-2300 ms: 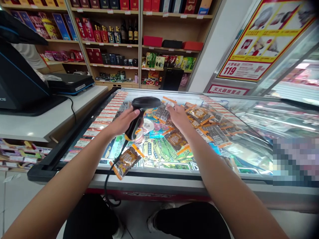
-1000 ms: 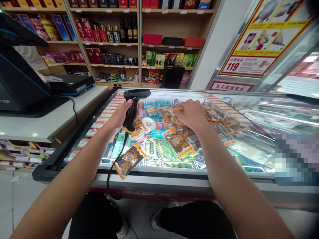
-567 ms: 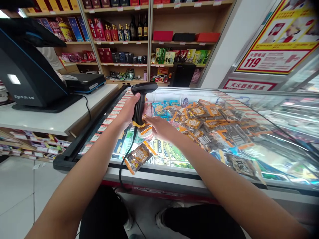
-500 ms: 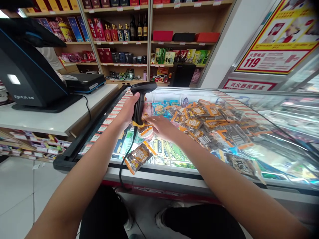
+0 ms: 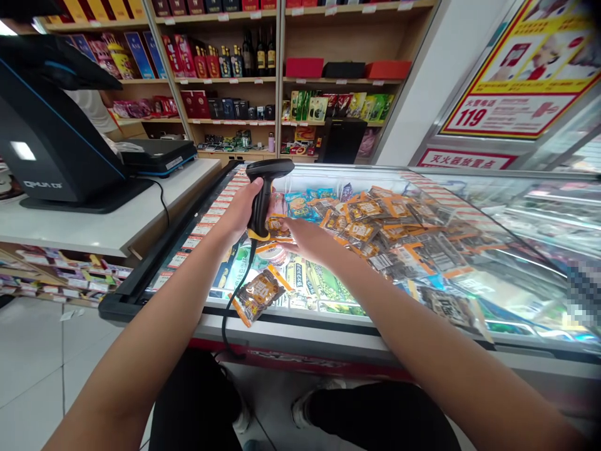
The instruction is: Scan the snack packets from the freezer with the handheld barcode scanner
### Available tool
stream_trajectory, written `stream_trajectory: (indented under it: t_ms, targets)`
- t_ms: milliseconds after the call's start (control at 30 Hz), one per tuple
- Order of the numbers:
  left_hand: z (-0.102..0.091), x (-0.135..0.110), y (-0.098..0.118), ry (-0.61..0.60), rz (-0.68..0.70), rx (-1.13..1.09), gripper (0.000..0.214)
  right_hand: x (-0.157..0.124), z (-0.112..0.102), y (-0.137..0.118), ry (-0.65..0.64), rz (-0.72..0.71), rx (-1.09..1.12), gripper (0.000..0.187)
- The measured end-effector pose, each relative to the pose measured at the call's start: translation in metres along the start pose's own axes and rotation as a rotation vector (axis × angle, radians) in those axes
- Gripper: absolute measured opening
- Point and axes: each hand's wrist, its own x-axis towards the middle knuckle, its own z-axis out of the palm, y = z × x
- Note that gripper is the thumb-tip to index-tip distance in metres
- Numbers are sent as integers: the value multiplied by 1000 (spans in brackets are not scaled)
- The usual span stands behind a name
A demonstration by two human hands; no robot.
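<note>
My left hand point(image 5: 243, 205) is wrapped round the handle of a black barcode scanner point(image 5: 261, 200), held upright with its head on top. A black cable runs from the bottom of its grip over the freezer's front edge. Just right of the scanner, my right hand point(image 5: 305, 238) has its fingers at the right end of a small orange and brown snack packet point(image 5: 278, 224). The scanner grip hides part of that packet. Closer to me, another orange snack packet point(image 5: 260, 294) lies on the glass by the front edge, with the cable crossing it.
A heap of similar snack packets point(image 5: 375, 219) covers the middle of the glass-topped freezer, with blue packets point(image 5: 303, 205) behind. At left, a counter point(image 5: 117, 216) bears a black checkout terminal point(image 5: 61, 138) and a scale point(image 5: 157, 155). Stocked shelves point(image 5: 277, 81) line the back.
My right hand has shifted slightly right, and more of the packet by the scanner shows. The left hand and scanner have barely moved.
</note>
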Motion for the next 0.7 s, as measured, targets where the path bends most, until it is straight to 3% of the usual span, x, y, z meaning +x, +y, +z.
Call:
stream_trajectory:
  t_ms: [167, 300, 400, 500, 700]
  targets:
    - [2, -2, 1, -23, 12, -1, 55, 1, -5, -4, 25, -15, -86, 37]
    - [2, -1, -2, -43, 28, 13, 55, -1, -16, 16, 106, 152, -19, 21]
    - [1, 0, -6, -71, 64, 38, 55, -5, -26, 43, 277, 315, 212, 11]
    - [-1, -1, -9, -130, 127, 81, 53, -9, -37, 65, 491, 406, 465, 19]
    - [1, -8, -16, -352, 162, 300, 48, -9, -48, 68, 691, 518, 843, 23]
